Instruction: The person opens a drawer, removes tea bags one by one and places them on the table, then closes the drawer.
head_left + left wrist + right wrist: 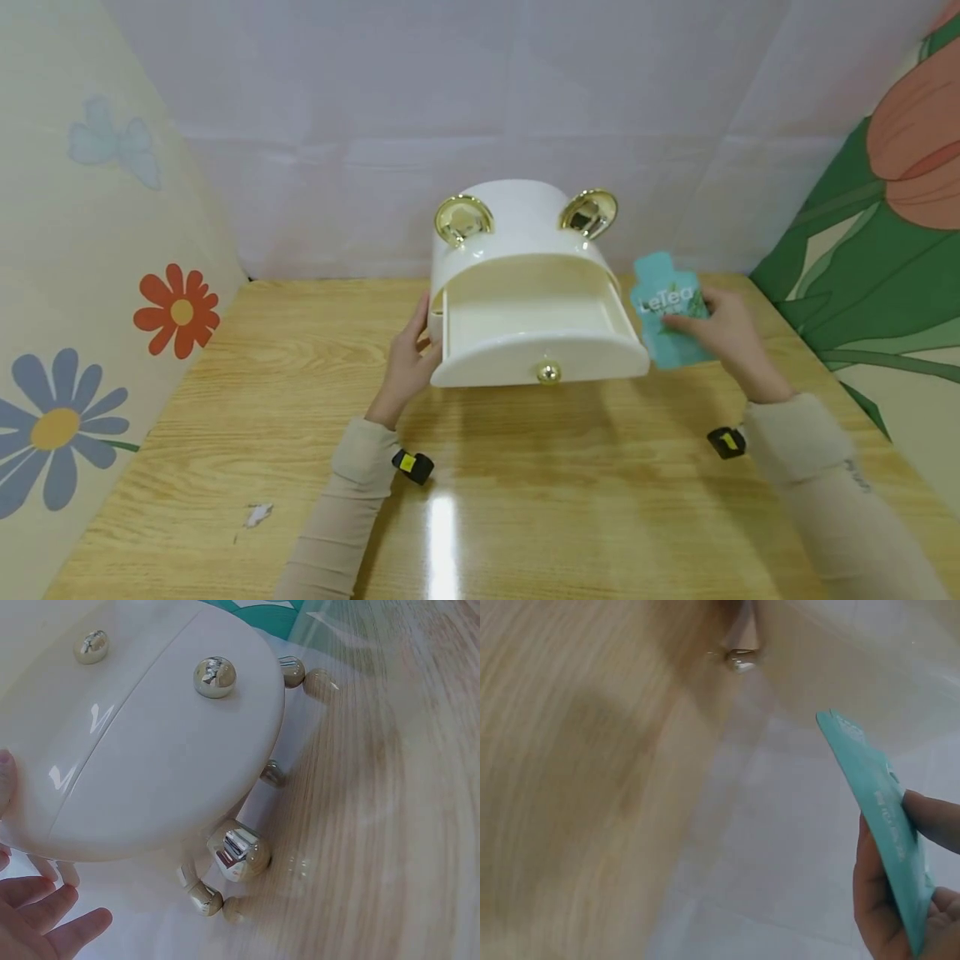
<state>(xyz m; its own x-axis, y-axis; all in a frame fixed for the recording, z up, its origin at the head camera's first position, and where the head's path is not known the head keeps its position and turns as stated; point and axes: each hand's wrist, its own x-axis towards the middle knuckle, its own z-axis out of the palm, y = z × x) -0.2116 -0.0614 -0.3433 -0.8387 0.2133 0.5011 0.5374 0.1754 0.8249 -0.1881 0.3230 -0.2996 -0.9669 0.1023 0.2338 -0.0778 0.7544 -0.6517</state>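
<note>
A glossy white storage box (525, 200) with round gold ears stands on the table, its drawer (487, 362) pulled out toward me. A gold knob (549, 372) sits on the drawer front. My left hand (408, 367) is at the box's left side, fingers loosely extended along it. In the left wrist view, the fingers (49, 915) lie beside the white front (172, 750), which carries two gold knobs. Right of the drawer, my right hand (731, 333) pinches a teal LeTea sachet (671, 312) between thumb and fingers. The sachet (881, 817) appears nearly edge-on in the right wrist view.
The wood-grain table (247, 417) reaches back to a pale cloth backdrop (337, 150). Painted flower panels (67, 250) flank it on both sides. A small white scrap or worn patch (258, 514) shows at the table's front left.
</note>
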